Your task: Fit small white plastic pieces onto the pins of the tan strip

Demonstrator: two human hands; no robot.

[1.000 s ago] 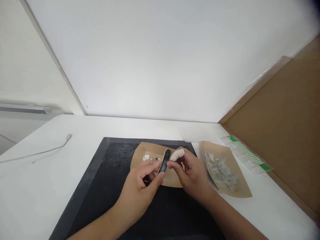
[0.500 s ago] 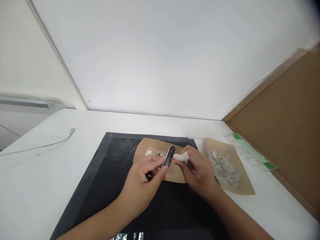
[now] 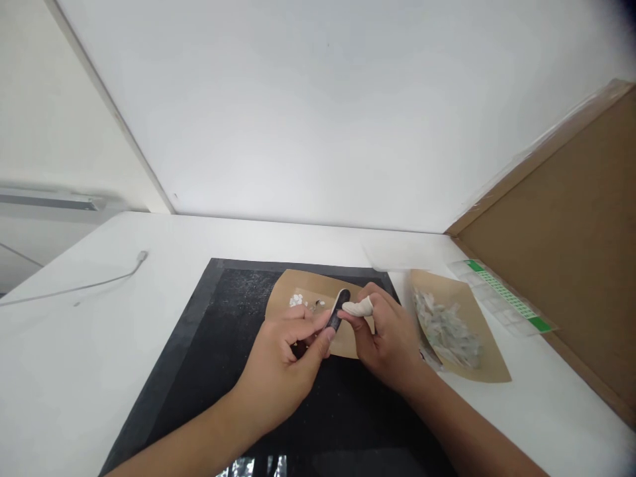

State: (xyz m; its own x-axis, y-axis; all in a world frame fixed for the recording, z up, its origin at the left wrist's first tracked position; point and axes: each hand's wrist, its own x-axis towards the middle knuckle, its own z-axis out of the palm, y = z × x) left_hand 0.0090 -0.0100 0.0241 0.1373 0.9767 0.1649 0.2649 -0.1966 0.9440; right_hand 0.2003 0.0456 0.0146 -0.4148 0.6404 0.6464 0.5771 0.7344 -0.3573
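Observation:
My left hand pinches a small dark file stick between thumb and fingers, held upright over a brown paper sheet. My right hand is closed beside it, its index finger in a white finger cot that presses something tiny against the file; I cannot make out what. A few small white pieces lie on the brown sheet. Both hands hover above a black mat.
A second brown paper with a heap of pale slivers lies to the right. Beyond it is a clear strip with green ends. A brown board walls the right side. A white cable lies far left.
The hands stayed together at the file; the right hand's covered fingertip shifted slightly along it. The camera tilted a little, so everything sits slightly higher in view.

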